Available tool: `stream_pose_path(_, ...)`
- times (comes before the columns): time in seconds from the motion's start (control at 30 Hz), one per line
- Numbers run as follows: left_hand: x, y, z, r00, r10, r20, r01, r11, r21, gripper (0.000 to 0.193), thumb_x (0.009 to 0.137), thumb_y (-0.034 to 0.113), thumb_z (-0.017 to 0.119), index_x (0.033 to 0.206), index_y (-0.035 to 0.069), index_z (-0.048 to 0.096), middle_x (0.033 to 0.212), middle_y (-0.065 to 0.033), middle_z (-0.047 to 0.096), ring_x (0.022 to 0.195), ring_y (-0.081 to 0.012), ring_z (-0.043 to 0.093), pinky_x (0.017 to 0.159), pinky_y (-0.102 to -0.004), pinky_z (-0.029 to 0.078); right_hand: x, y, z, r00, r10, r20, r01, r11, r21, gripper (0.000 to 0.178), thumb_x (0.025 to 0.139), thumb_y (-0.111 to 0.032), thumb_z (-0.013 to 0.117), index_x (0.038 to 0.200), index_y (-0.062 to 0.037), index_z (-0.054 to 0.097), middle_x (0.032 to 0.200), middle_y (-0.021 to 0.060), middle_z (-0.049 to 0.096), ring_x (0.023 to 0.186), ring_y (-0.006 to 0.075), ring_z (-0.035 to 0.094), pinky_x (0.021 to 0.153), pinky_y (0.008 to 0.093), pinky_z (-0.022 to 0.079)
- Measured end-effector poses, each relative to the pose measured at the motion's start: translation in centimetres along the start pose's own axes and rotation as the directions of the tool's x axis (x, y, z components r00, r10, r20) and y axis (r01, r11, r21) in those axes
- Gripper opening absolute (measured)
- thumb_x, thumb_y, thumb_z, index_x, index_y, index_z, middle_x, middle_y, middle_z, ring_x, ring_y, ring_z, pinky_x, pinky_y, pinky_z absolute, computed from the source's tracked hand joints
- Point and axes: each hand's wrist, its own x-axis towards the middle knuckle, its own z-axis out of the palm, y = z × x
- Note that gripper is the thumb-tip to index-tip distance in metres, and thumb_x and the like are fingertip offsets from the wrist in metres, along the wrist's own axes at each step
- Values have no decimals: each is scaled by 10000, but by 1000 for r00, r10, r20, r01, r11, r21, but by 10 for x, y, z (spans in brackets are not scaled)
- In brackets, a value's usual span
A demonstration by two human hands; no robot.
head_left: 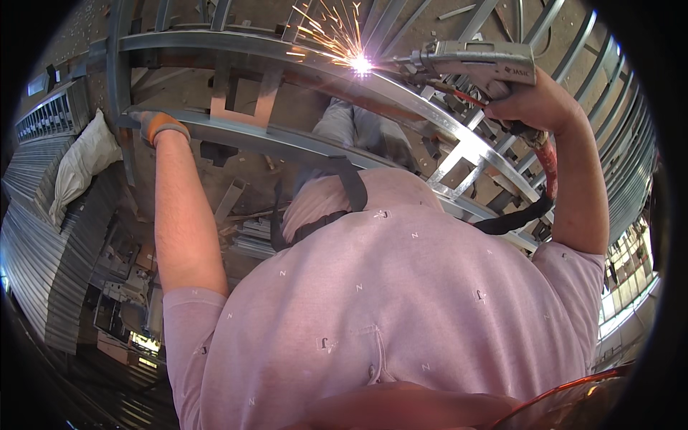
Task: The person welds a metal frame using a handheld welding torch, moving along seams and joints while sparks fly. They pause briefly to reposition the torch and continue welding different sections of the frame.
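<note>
My right hand [534,100], bare, is closed round the grip of a grey welding gun [484,59]. The gun's nozzle points left at the upper long metal tube [423,102] of a frame. At its tip burns a bright white-violet weld spot [360,66], with orange sparks flying up and to the left. On the left, my left hand [165,126] wears an orange and grey glove. It grips the lower metal tube [287,142] close to an upright post [119,79]; its fingertips are partly hidden. A flat metal plate [236,117] bridges the two tubes.
From the gun's grip a red and black hose [547,168] loops down by my right arm. Many parallel metal bars [580,39] stand at the far right. At the left lie a white sack [86,161] and stacked metal profiles [36,236]. Offcuts [231,199] litter the floor.
</note>
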Motion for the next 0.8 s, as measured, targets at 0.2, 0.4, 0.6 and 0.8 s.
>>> stream_pose_path(0.2, -28, 7, -29, 860, -187, 475, 180, -760, -625, 575, 1102, 462, 413, 1436, 42, 618, 1407, -91, 689, 1272, -221, 652, 1092, -312, 467, -6, -1, -5, 1000, 8, -18, -7, 1000, 22, 587, 702, -175, 915, 1246, -33, 746, 1074, 95, 773, 922, 192, 700, 884, 337, 574)
stream_pose_path(0.4, -20, 7, -18, 798, -254, 547, 178, -767, -616, 594, 1056, 492, 507, 1383, 10, 630, 1322, -126, 724, 1148, -254, 716, 1008, -354, 546, -9, 4, -11, 999, -52, -8, 53, 986, 157, 615, 700, -135, 933, 1270, -26, 731, 1122, 85, 765, 958, 190, 685, 922, 341, 561)
stream_pose_path(0.6, -30, 6, -34, 802, -209, 560, 198, -791, -579, 570, 1050, 481, 525, 1383, 28, 616, 1352, -124, 707, 1163, -255, 710, 1005, -381, 561, -9, 1, -7, 999, 11, 48, -19, 984, 175, 569, 723, -115, 923, 1254, -35, 732, 1077, 59, 757, 945, 162, 658, 903, 335, 558)
stream_pose_path(0.8, 12, 9, 15, 872, -175, 458, 215, -703, -678, 570, 1111, 454, 387, 1479, 52, 554, 1425, -80, 671, 1281, -203, 646, 1100, -327, 482, -8, -3, -9, 996, 63, 63, -70, 991, 113, 571, 730, -106, 920, 1261, -27, 725, 1055, 44, 750, 938, 163, 655, 884, 332, 562)
